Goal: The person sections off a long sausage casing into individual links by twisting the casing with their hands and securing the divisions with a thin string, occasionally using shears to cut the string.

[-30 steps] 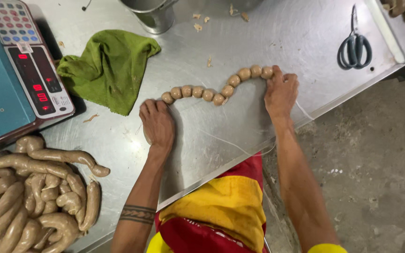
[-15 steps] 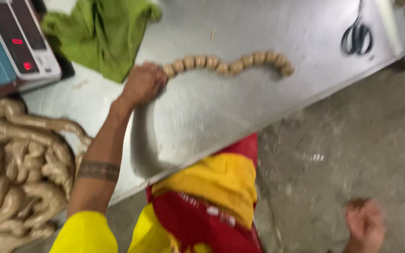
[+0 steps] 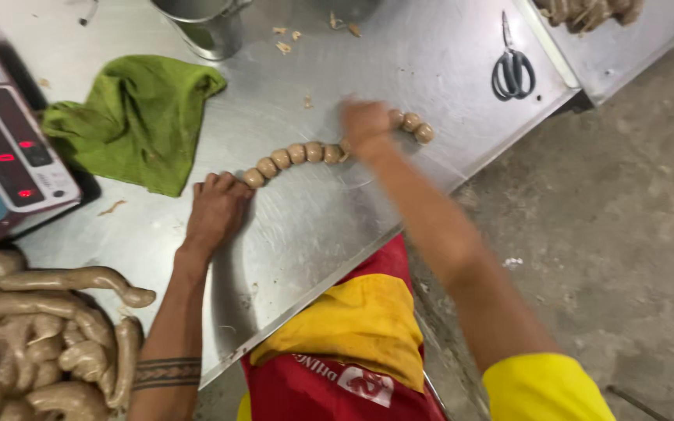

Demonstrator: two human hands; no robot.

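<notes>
View from above of a steel bench (image 3: 329,226) with a person's two bare arms reaching onto it. A string of small round tan sausage links (image 3: 306,153) lies in a gentle arc across the middle of the bench. The left hand (image 3: 216,209) rests palm down at the near-left end of the string, its fingers (image 3: 224,184) loosely spread and flat, the tips touching the last link. The right hand (image 3: 366,125) is blurred and lies over the far-right part of the string, with three links showing just beyond it; whether its fingers are pinching the string or only pressing on it cannot be told. Left of the string lies a crumpled green cloth (image 3: 138,117). At the left edge stands a scale (image 3: 9,152) with red lit digits. In the lower left corner is a heap of long pale sausages (image 3: 40,335). At the far edge of the bench stands a metal cup (image 3: 204,27), with small scraps beside it. Black-handled scissors (image 3: 512,66) lie near the right corner of the bench. The person wears a yellow sleeve and a red and yellow apron (image 3: 352,343). Grey concrete floor (image 3: 610,218) fills the right side.
</notes>
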